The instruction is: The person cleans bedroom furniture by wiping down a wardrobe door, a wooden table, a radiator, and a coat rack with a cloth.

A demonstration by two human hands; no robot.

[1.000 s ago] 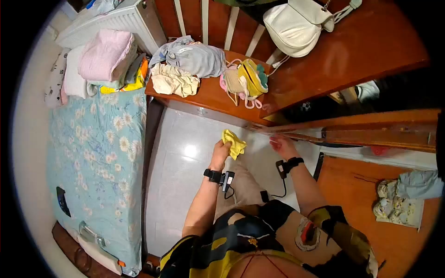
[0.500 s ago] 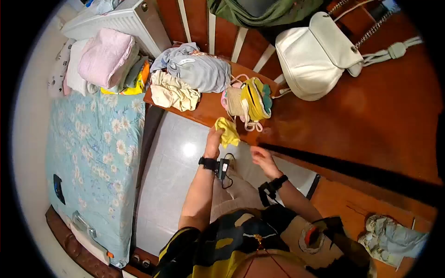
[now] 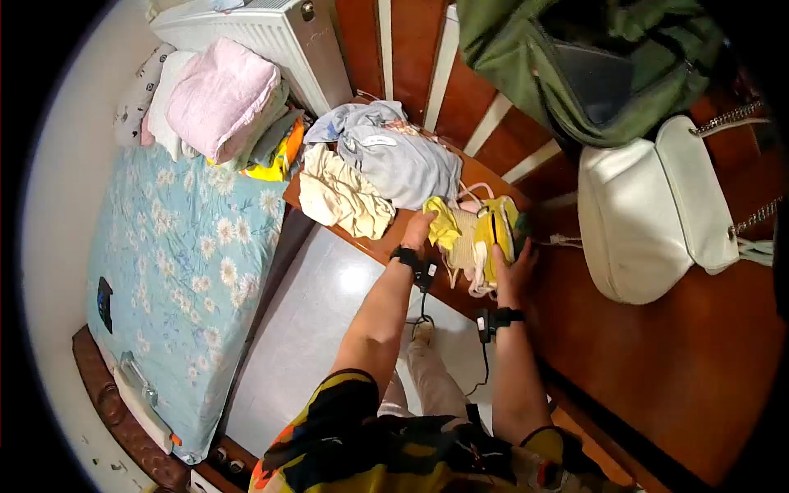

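Yellow cloth (image 3: pixel 444 222): gripped in L hand (image 3: pixel 417 232), fingers closed on its near-L edge. Pos.: above brown wood top (image 3: pixel 625 353), at L side of yellow pouch (image 3: pixel 485 246). Contact btwn cloth & pouch: can't tell. Pouch lies on the wood top, w/ beige woven side facing cloth & loose straps at near end.

R hand (image 3: pixel 514 269): on pouch near end, thumb against yellow side, other fingers spread along R side. Firmness of grip: can't tell. Hands are apart, pouch mostly btwn them. Each wrist carries a black strap w/ small module & cable.

Adj. items, L of cloth: cream garment (image 3: pixel 345 197), crumpled, near wood edge; grey garment (image 3: pixel 403 164) directly behind, touching it. R of pouch: white handbag (image 3: pixel 633 222) w/ chain strap; green bag (image 3: pixel 526 57) behind it, partly cut off by view edge.

Far L: bed (image 3: pixel 189 246) w/ blue floral sheet; folded stack (image 3: pixel 226 94), pink item on top, at its far end. White radiator (image 3: pixel 246 45) stands behind stack.
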